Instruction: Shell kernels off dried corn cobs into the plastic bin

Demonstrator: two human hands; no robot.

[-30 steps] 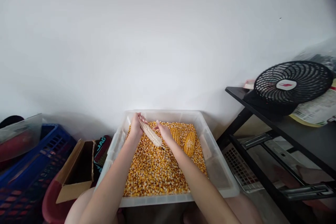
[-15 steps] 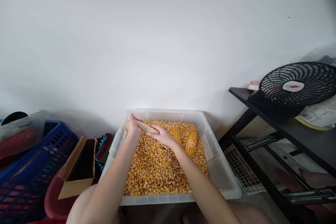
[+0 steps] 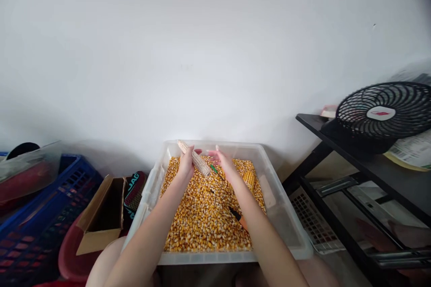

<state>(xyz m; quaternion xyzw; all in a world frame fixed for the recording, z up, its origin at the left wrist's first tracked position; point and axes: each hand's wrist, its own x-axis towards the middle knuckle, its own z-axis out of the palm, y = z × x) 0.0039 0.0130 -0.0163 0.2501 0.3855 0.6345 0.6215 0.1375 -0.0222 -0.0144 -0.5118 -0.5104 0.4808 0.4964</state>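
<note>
A clear plastic bin [image 3: 271, 184] holds a bed of loose yellow corn kernels [image 3: 202, 219]. My left hand [image 3: 186, 167] grips a stripped pale corn cob [image 3: 197, 160] over the bin's far end, with the cob's tip pointing up and left. My right hand [image 3: 226, 167] is beside the cob's lower end, fingers apart and holding nothing. A thin tool with a green part [image 3: 213, 169] and an orange and black end [image 3: 237, 216] lies on the kernels, mostly hidden under my right forearm. A yellow corn cob [image 3: 249, 178] with its kernels on rests just right of that hand.
A blue crate [image 3: 40, 215] and an open cardboard box [image 3: 101, 219] stand left of the bin. A black shelf unit [image 3: 367, 161] on the right carries a black fan [image 3: 384, 114]. A white wall rises right behind the bin.
My left hand has raised the bare cob and tipped it upward. My right hand has come off the cob and spread its fingers. The tool on the kernels now shows.
</note>
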